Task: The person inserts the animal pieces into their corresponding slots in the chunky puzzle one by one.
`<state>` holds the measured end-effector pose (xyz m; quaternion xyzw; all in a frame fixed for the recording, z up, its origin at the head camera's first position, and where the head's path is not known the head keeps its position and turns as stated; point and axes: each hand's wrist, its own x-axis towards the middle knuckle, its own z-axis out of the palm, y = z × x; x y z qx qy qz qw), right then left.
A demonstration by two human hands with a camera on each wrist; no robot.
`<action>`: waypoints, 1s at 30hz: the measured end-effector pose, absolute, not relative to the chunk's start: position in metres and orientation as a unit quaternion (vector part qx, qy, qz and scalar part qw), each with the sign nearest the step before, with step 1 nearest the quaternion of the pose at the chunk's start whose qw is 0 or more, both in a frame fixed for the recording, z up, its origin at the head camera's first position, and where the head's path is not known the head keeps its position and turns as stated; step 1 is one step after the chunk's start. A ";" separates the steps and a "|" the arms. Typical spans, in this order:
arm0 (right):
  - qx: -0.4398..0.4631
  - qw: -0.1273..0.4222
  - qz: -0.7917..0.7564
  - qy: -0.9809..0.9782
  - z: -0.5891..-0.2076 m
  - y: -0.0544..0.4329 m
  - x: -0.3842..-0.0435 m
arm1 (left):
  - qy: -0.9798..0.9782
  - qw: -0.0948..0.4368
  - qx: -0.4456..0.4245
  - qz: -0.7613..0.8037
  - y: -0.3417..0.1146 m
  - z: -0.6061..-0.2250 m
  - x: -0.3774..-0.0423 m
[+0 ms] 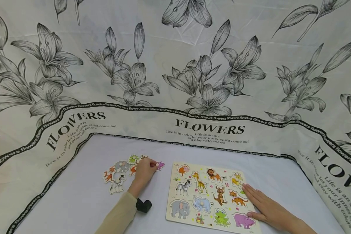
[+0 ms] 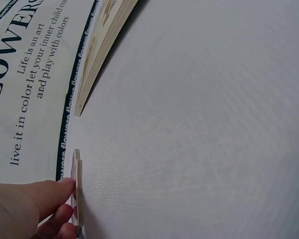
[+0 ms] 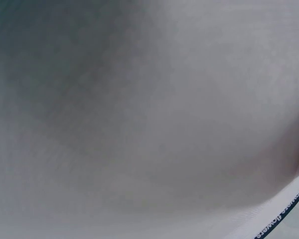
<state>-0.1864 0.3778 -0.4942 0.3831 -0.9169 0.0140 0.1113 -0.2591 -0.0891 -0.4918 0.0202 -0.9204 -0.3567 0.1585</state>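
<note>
My left hand [image 1: 144, 170] pinches a purple hippo puzzle piece [image 1: 161, 165] between thumb and fingertips, to the left of the puzzle board. In the left wrist view the thumb [image 2: 57, 191] presses on this wooden piece [image 2: 79, 191], seen edge-on close over the table. My right hand [image 1: 267, 206] lies with straight fingers along the right edge of the wooden animal puzzle board [image 1: 190, 183]. A blue rhino piece [image 1: 201, 204] with a knob sits in the board, and a purple hippo picture [image 1: 244, 221] shows at its lower right corner.
Loose pieces lie about the left hand: a zebra [image 1: 117, 185], a tiger [image 1: 109, 175], an elephant [image 1: 122, 166] and a frog [image 1: 133, 159], with others partly hidden by the hand. A black wrist device [image 1: 144, 205] sits by the left sleeve. Flower-printed cloth [image 1: 207, 126] rises behind the white tabletop.
</note>
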 end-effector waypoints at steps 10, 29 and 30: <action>0.388 0.116 0.012 -0.914 -0.497 0.379 -0.189 | -0.925 0.147 0.022 -0.350 -0.091 -0.486 -0.256; 0.392 0.127 0.013 -0.911 -0.497 0.379 -0.189 | -0.924 0.142 0.016 -0.354 -0.087 -0.474 -0.248; 0.392 0.126 0.013 -0.911 -0.497 0.378 -0.189 | -0.924 0.140 0.016 -0.356 -0.086 -0.473 -0.247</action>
